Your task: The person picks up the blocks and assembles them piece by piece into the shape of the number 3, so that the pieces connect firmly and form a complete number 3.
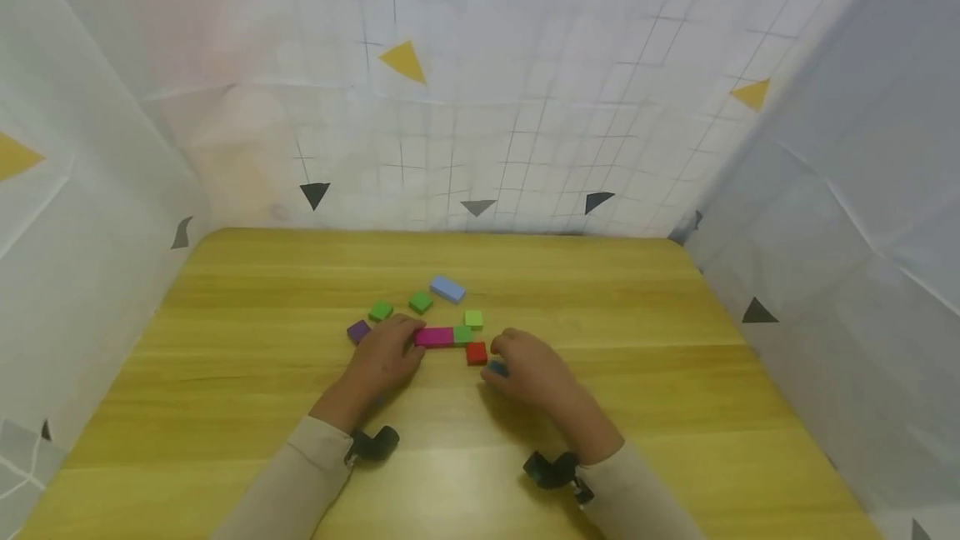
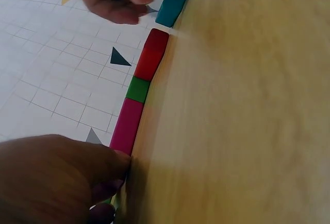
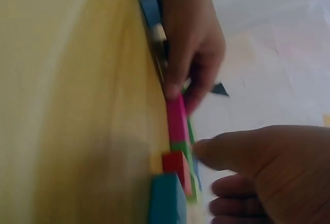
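Observation:
My left hand pinches the left end of a magenta block lying flat on the wooden table, thumb at the near side and fingers at the far side. Against the magenta block's right end sits a green block. A red block is just in front and to the right of that. Over a teal block hovers my right hand, its fingers loosely bent and holding nothing. In the right wrist view a gap shows between the right thumb and the teal block.
Behind the row lie a light green block, a green block and a long light-blue block. Another green block and a purple block are beside the left hand. White sheets surround the wooden table.

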Demonstrator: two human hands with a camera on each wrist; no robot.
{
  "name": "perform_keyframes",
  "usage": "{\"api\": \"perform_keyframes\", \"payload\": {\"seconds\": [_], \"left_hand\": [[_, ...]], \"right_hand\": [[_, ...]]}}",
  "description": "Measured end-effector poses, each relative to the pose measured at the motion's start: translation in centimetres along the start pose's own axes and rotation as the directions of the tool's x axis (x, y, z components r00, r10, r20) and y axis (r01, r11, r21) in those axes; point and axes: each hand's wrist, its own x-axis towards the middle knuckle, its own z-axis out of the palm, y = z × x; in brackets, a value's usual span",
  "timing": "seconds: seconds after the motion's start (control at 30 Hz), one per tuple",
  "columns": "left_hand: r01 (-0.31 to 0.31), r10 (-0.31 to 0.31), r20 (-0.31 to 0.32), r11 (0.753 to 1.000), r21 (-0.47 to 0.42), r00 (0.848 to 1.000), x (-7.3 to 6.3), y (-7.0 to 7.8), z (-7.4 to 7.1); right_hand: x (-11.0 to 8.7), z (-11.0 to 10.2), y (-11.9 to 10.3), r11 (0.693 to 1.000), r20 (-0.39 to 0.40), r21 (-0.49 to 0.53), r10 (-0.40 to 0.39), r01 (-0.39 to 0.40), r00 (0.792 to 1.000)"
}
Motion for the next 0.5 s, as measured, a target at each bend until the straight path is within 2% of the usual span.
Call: {"api": "perform_keyframes", "payload": {"seconds": [0.1,0.23,0.5], "left_hand": [[0.004,-0.004,0.002,1.000,-0.002,1.000,0.1,0.0,0.1],[0.007,-0.007,0.006,1.000,-0.011,1.000,0.1,0.0,0.3],[0.010,-0.010,0.002,1.000,-0.024,1.000,-0.1,0.1,-0.1]], "right_hand": [[0.1,0.4,-1.4,0.997,-0.095,-0.030,-0.075,0.073,0.993],[0.1,1.4,-3.4,0.984,-0.181,-0.050,-0.177,0.170,0.968],[-0.1,4.3,-6.6,0.957,-0.204,-0.023,-0.288,0.289,0.936]]}}
